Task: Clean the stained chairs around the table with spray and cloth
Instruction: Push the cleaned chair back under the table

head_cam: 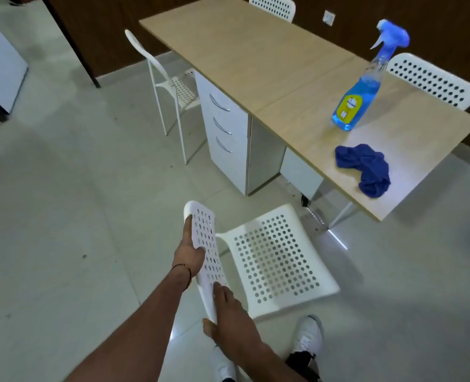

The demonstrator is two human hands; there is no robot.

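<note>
Beside the long table (256,64), the white perforated chair (272,260) stands free on the floor. Both hands hold its backrest: the left hand (189,252) grips the far end, and the right hand (228,312) grips the near end with curled fingers. The spray bottle (358,97) stands on the table's near part, with the blue cloth (366,169) lying just beside it, both untouched. It seems best to set the chair steady with the seat facing the person, then free one hand for the bottle.
</note>
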